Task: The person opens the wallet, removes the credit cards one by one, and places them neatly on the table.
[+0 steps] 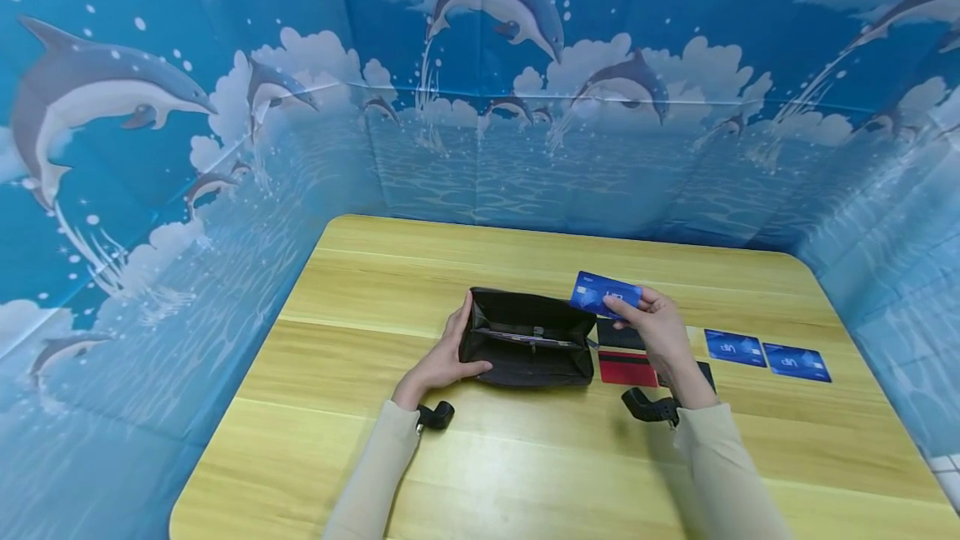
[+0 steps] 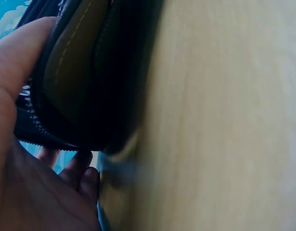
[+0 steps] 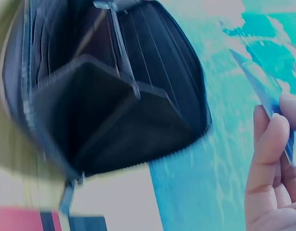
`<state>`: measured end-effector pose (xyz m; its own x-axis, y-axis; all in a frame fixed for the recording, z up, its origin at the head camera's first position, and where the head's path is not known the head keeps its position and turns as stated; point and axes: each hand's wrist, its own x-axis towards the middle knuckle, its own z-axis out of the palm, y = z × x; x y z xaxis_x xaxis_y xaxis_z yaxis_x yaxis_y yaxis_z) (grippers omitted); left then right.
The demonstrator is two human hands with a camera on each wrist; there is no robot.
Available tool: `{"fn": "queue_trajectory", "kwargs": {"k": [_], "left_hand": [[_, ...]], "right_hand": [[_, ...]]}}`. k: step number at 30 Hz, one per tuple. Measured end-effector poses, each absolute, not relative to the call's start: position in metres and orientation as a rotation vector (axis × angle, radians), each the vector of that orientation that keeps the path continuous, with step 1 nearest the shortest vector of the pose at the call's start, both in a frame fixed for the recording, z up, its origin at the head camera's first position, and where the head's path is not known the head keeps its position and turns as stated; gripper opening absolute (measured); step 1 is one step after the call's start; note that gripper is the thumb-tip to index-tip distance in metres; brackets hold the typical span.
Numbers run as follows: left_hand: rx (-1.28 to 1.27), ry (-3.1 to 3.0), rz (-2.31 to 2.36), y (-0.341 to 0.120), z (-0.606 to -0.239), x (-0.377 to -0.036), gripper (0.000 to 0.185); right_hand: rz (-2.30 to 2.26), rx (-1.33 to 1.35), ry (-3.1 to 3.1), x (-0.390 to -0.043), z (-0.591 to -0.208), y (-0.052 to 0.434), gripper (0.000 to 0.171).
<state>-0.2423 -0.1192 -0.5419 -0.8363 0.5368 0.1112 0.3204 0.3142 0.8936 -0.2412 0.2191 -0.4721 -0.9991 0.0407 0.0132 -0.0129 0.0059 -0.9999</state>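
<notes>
A black zip wallet [image 1: 528,369] stands open on the table, its card slots and middle zip pocket showing. My left hand [image 1: 442,361] grips its left end, thumb on the near side. In the left wrist view the thumb lies over the zipped edge of the wallet [image 2: 73,62], with fingertips underneath. My right hand [image 1: 660,330] pinches a blue bank card [image 1: 600,293] between thumb and fingers, raised beside the wallet's right back corner. The right wrist view shows that card [image 3: 263,86] nearly edge-on, apart from the wallet [image 3: 124,125].
Right of the wallet lie a red card [image 1: 628,370] with a dark stripe and a black card [image 1: 617,335]. Two blue cards [image 1: 735,348] lie in a row farther right. A dolphin-printed curtain [image 1: 480,157] hangs behind the wooden table [image 1: 525,473].
</notes>
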Motion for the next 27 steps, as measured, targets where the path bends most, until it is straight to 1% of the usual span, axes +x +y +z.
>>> {"fn": "queue_trajectory", "kwargs": {"k": [3, 5, 8, 11, 13, 16, 17, 19, 24, 27], "left_hand": [[0.783, 2.373, 1.540, -0.119, -0.542, -0.242, 0.110], [0.781, 2.374, 1.541, -0.119, -0.542, -0.242, 0.110], [0.780, 2.375, 1.539, -0.119, -0.542, -0.243, 0.110], [0.779, 2.376, 1.537, -0.118, -0.543, -0.243, 0.110], [0.779, 2.375, 1.537, -0.118, -0.544, -0.243, 0.110], [0.778, 2.374, 1.534, -0.117, -0.545, -0.244, 0.110], [0.777, 2.373, 1.534, -0.117, -0.545, -0.244, 0.111], [0.774, 2.373, 1.531, -0.116, -0.545, -0.244, 0.110], [0.757, 2.398, 1.530, -0.117, -0.572, -0.257, 0.114], [0.749, 2.406, 1.539, -0.118, -0.583, -0.263, 0.114]], "right_hand": [[2.206, -0.062, -2.162, -0.238, -0.473, 0.234, 0.013], [2.221, -0.053, -2.148, -0.236, -0.474, 0.242, 0.017], [2.265, -0.015, -2.147, -0.232, -0.474, 0.255, 0.028], [2.255, -0.007, -2.191, -0.231, -0.479, 0.269, 0.033], [2.239, -0.042, -2.189, -0.235, -0.493, 0.285, 0.032], [2.215, -0.125, -2.090, -0.244, -0.528, 0.318, 0.033], [2.224, -0.149, -2.026, -0.247, -0.540, 0.331, 0.033], [2.275, -0.240, -1.892, -0.241, -0.539, 0.341, 0.025], [2.341, -0.570, -1.739, -0.205, -0.498, 0.349, 0.009], [2.343, -0.670, -1.719, -0.197, -0.503, 0.368, 0.009]]}}
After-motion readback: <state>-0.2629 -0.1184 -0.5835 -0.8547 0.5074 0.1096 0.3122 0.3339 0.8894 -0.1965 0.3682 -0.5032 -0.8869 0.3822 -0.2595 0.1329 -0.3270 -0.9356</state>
